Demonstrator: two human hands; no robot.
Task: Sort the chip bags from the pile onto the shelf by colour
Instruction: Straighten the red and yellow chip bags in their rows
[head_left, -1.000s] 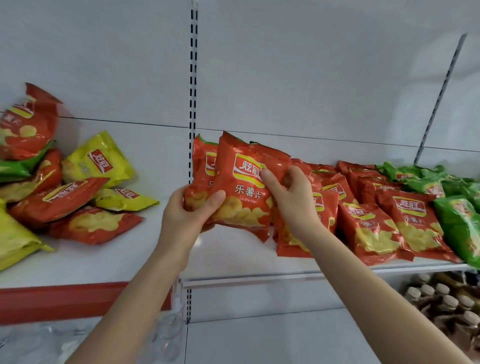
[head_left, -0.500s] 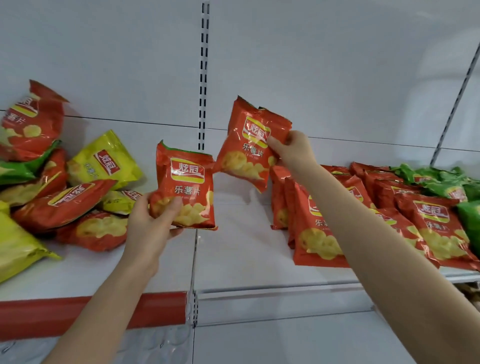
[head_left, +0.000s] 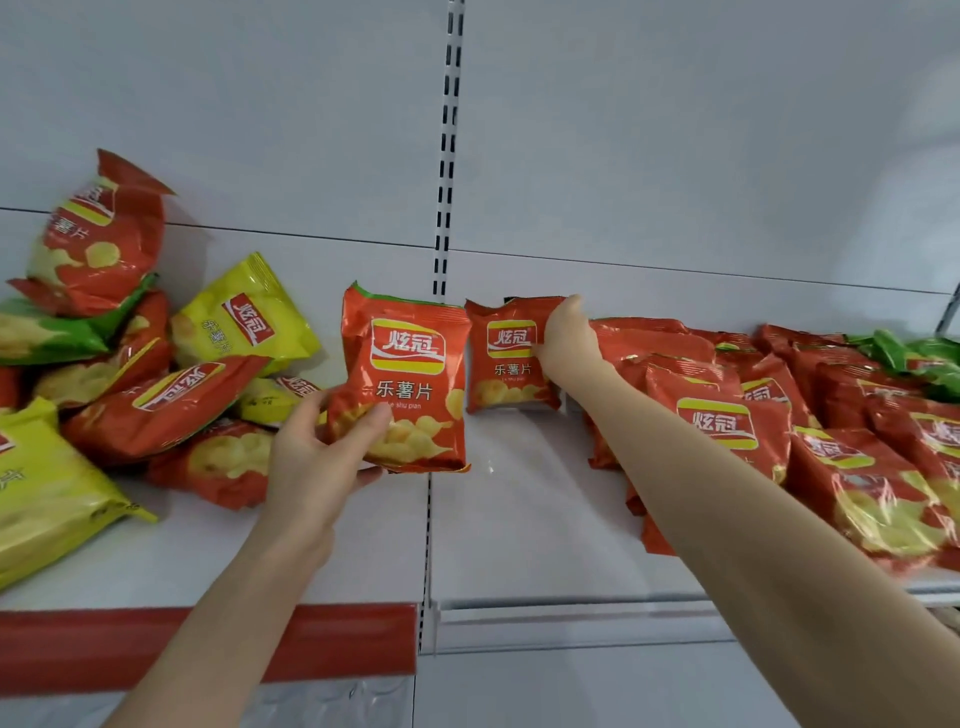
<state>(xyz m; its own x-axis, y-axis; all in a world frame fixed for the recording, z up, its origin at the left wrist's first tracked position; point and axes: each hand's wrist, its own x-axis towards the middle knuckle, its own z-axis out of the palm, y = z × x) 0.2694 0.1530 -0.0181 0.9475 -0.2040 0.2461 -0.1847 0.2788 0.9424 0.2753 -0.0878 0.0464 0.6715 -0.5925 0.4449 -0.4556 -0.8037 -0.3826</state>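
My left hand (head_left: 317, 457) grips a red chip bag (head_left: 410, 374) by its lower left corner and holds it upright above the seam of the white shelf (head_left: 519, 530). Just right of it, my right hand (head_left: 566, 343) holds a second red chip bag (head_left: 506, 358) by its upper right edge; this bag stands upright against the back wall at the left end of the red row (head_left: 727, 421). A mixed pile of red, yellow and green bags (head_left: 156, 374) lies on the left shelf section.
Green bags (head_left: 914, 353) lie beyond the red row at the far right. A slotted upright (head_left: 447, 156) divides the back wall. A red price strip (head_left: 208, 639) edges the left shelf section. Bare shelf lies in front of the standing bag.
My right hand has lowered its red bag from mid-air down to the shelf's back wall. My left hand has carried its bag to the right, close beside it.
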